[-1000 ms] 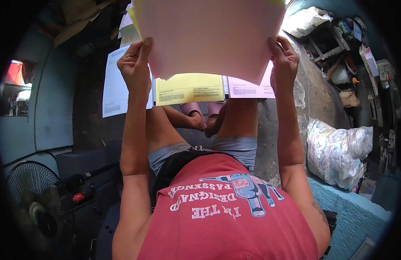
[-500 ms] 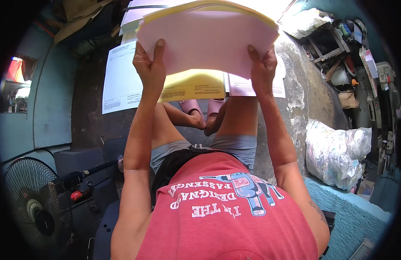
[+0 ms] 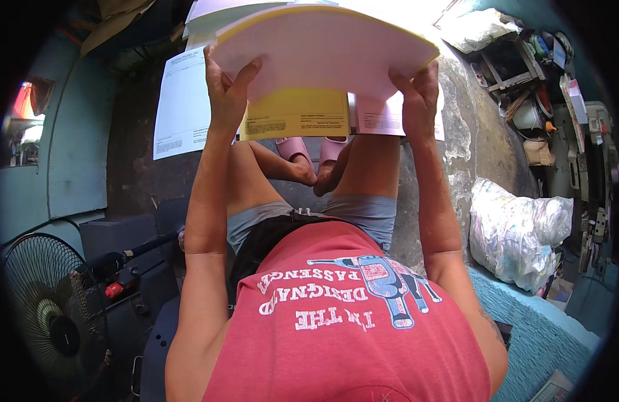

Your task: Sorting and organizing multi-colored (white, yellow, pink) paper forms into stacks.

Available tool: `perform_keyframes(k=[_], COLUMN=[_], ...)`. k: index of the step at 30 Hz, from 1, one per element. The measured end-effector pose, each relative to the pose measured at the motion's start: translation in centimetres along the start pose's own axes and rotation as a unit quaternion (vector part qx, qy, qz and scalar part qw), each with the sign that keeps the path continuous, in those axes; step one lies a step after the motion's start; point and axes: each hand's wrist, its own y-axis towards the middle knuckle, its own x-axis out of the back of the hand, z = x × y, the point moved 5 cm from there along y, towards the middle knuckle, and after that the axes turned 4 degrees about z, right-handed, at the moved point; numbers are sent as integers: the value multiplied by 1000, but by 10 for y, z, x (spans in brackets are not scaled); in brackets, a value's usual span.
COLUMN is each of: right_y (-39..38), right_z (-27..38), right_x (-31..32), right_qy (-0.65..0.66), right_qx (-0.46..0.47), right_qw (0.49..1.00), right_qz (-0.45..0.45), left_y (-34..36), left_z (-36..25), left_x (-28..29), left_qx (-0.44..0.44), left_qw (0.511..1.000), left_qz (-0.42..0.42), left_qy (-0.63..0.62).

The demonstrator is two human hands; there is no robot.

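Note:
A bowed stack of paper sheets [image 3: 323, 57], pale pink toward me with a yellow layer along the top edge, is raised between my hands. My left hand [image 3: 229, 84] grips its left side, thumb on the pink face. On the right side my right hand [image 3: 418, 90] holds it the same way; the fingers behind are partly hidden. Beneath lie a yellow printed form [image 3: 296, 114], a white printed form [image 3: 182, 100] to the left, and a pink printed form [image 3: 378, 115] near my right hand. More paper is piled behind the held stack.
A black standing fan [image 3: 55, 315] is at the lower left. On the right sit a full clear plastic bag [image 3: 517, 231] and a light blue ledge [image 3: 537, 321]. Clutter, including a dark wooden frame [image 3: 507, 67], lines the far right. My feet in pink slippers [image 3: 294, 149] rest below the forms.
The stack has spread wider and bows more smoothly, its edges more even. My hands have moved slightly apart, and more of the yellow form's upper part shows.

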Motion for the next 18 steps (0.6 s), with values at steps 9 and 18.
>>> perform_keyframes(k=[9, 18], right_y=[-11, 18], right_z=[-30, -51], right_x=[-5, -70], right_qy=[-180, -572], right_qx=[27, -91], right_qw=[982, 793], right_qz=[-56, 186], left_y=[-6, 18], left_z=[13, 61], left_x=[-2, -55], left_qx=[55, 187], left_qw=[967, 653], left_qz=[-85, 215], left_qy=[232, 702])
